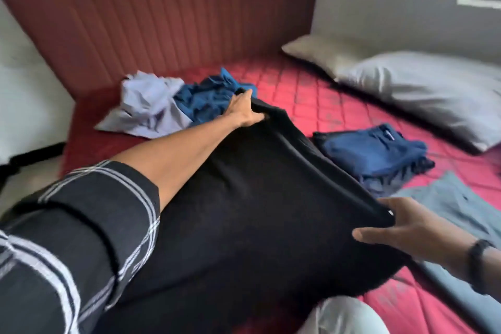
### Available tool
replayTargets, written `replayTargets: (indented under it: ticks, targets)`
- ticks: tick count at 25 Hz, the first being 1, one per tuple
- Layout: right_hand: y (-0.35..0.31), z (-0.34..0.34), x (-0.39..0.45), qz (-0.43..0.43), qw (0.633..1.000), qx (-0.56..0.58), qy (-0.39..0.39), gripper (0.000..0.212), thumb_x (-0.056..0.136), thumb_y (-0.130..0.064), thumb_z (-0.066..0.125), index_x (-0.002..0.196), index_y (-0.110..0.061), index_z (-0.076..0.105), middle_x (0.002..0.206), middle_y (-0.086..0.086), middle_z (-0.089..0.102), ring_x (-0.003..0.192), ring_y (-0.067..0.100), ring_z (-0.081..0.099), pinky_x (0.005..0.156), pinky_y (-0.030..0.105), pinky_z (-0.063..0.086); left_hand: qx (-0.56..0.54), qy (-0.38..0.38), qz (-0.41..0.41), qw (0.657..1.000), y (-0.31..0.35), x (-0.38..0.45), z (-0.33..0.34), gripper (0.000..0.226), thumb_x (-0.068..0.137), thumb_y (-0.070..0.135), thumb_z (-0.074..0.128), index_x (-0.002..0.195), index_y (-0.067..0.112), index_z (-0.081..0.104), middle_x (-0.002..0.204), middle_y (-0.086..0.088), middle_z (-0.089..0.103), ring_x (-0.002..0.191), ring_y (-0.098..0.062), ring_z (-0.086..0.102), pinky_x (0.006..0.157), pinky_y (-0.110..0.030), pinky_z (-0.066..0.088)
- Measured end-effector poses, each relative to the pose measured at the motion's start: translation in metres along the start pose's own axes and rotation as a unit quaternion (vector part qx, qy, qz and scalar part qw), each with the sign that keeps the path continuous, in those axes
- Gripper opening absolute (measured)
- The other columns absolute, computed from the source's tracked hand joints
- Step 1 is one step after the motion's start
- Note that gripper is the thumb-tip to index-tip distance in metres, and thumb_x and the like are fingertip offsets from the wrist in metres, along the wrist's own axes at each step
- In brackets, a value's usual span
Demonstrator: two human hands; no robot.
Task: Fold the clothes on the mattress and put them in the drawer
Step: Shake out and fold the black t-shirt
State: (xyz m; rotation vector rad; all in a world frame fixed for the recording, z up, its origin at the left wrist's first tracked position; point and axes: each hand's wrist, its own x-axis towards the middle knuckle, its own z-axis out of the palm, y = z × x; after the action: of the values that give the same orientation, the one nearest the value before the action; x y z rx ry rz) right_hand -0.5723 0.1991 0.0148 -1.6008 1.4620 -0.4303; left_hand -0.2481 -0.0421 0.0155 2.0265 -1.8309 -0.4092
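Garment: black cloth (238,198), held up off the mattress (311,95) between both hands, stretched along a line running from the headboard side back toward the near right edge. That line is its long axis at present.

Left hand (245,110): arm fully extended toward the headboard (162,22), fingers curled round the far corner of the cloth, thumb tucked under the hem. Right hand (414,228): close to the body near the mattress's near right edge, thumb below and fingers above the near corner; it looks like a loose pinch, though the fingertips are partly hidden by cloth.

Key relation: the two gripped corners lie well apart, far one high and away, near one low and close. Judged, a fold would bring the left hand back along that axis toward the right.

Also noted: folded blue stack (379,154) on the mattress just beyond the right hand; crumpled pile (173,106), pale and blue, just beside the left hand near the headboard; grey piece (447,203) flat at the right edge. Drawer not in view.
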Motion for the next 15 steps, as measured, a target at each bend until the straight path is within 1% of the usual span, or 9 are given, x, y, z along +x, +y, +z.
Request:
replayTargets:
  ticks: [2, 3, 4, 7, 10, 11, 12, 14, 15]
  targets:
    - [0.063, -0.011, 0.03, 0.059, 0.994, -0.09, 0.012, 0.032, 0.072, -0.037, 0.092, 0.092, -0.018, 0.075, 0.081, 0.0, 0.079, 0.071, 0.013, 0.075, 0.072, 0.04, 0.062, 0.014, -0.051, 0.008, 0.999, 0.004, 0.025, 0.077, 0.106, 0.083, 0.052, 0.079, 0.161, 0.006, 0.023, 0.161, -0.019, 0.035, 0.151, -0.036, 0.027, 0.122, -0.038, 0.026]
    - [0.085, -0.02, 0.043, 0.086, 0.987, -0.131, 0.025, 0.045, 0.065, -0.052, 0.091, 0.09, -0.019, 0.074, 0.078, -0.002, 0.078, 0.071, 0.015, 0.074, 0.073, 0.044, 0.061, 0.022, -0.075, 0.016, 0.997, 0.006, 0.039, 0.107, 0.111, 0.082, 0.055, 0.078, 0.162, 0.007, 0.02, 0.164, -0.019, 0.029, 0.154, -0.036, 0.021, 0.124, -0.039, 0.022]
    - [0.105, -0.029, 0.058, 0.113, 0.981, -0.151, 0.05, 0.05, 0.061, -0.057, 0.091, 0.087, -0.018, 0.074, 0.076, 0.0, 0.077, 0.07, 0.018, 0.074, 0.071, 0.045, 0.06, 0.026, -0.091, 0.031, 0.995, 0.009, 0.055, 0.135, 0.115, 0.081, 0.059, 0.077, 0.163, 0.01, 0.015, 0.167, -0.018, 0.023, 0.156, -0.036, 0.013, 0.126, -0.041, 0.018]
    - [0.132, -0.057, 0.084, 0.138, 0.95, -0.238, 0.149, 0.033, 0.071, -0.033, 0.093, 0.083, -0.016, 0.067, 0.07, 0.008, 0.071, 0.068, 0.031, 0.069, 0.063, 0.042, 0.055, 0.033, -0.092, 0.106, 0.99, 0.021, 0.079, 0.161, 0.12, 0.078, 0.071, 0.07, 0.165, 0.029, -0.002, 0.171, -0.019, 0.007, 0.158, -0.039, -0.001, 0.128, -0.05, 0.008]
    - [0.127, -0.044, 0.089, 0.048, 0.863, -0.417, 0.279, 0.051, 0.07, -0.025, 0.088, 0.11, -0.018, 0.057, 0.101, 0.022, 0.06, 0.092, 0.044, 0.058, 0.077, 0.05, 0.052, 0.057, -0.094, 0.221, 0.969, 0.019, 0.062, 0.143, 0.104, 0.084, 0.068, 0.061, 0.157, 0.052, -0.012, 0.169, -0.026, 0.004, 0.157, -0.041, 0.007, 0.126, -0.056, 0.017]
    - [0.117, -0.018, 0.087, -0.009, 0.861, -0.433, 0.268, 0.061, 0.069, -0.025, 0.087, 0.121, -0.016, 0.056, 0.111, 0.024, 0.054, 0.098, 0.047, 0.053, 0.08, 0.052, 0.05, 0.064, -0.1, 0.245, 0.962, 0.004, 0.049, 0.134, 0.099, 0.087, 0.065, 0.059, 0.156, 0.055, -0.011, 0.169, -0.023, 0.008, 0.157, -0.038, 0.013, 0.125, -0.054, 0.021]
    - [0.102, 0.017, 0.083, -0.071, 0.877, -0.418, 0.227, 0.063, 0.071, -0.028, 0.085, 0.126, -0.015, 0.057, 0.116, 0.022, 0.053, 0.1, 0.047, 0.051, 0.083, 0.053, 0.049, 0.08, -0.106, 0.256, 0.958, -0.02, 0.034, 0.125, 0.093, 0.09, 0.064, 0.055, 0.156, 0.055, -0.009, 0.17, -0.019, 0.014, 0.156, -0.035, 0.019, 0.125, -0.053, 0.024]
    - [0.056, 0.096, 0.071, -0.188, 0.918, -0.337, 0.091, 0.057, 0.074, -0.041, 0.078, 0.125, -0.021, 0.061, 0.116, 0.009, 0.056, 0.103, 0.042, 0.054, 0.088, 0.051, 0.05, 0.146, -0.129, 0.227, 0.954, -0.087, -0.013, 0.101, 0.083, 0.095, 0.062, 0.049, 0.161, 0.045, 0.001, 0.167, -0.009, 0.026, 0.153, -0.031, 0.029, 0.12, -0.057, 0.03]
    - [0.037, 0.134, 0.067, -0.238, 0.921, -0.308, 0.009, 0.056, 0.073, -0.047, 0.074, 0.123, -0.025, 0.061, 0.114, 0.004, 0.056, 0.105, 0.036, 0.055, 0.088, 0.049, 0.051, 0.176, -0.134, 0.185, 0.957, -0.127, -0.037, 0.09, 0.079, 0.098, 0.059, 0.048, 0.163, 0.039, 0.008, 0.166, -0.007, 0.029, 0.152, -0.03, 0.029, 0.119, -0.059, 0.029]
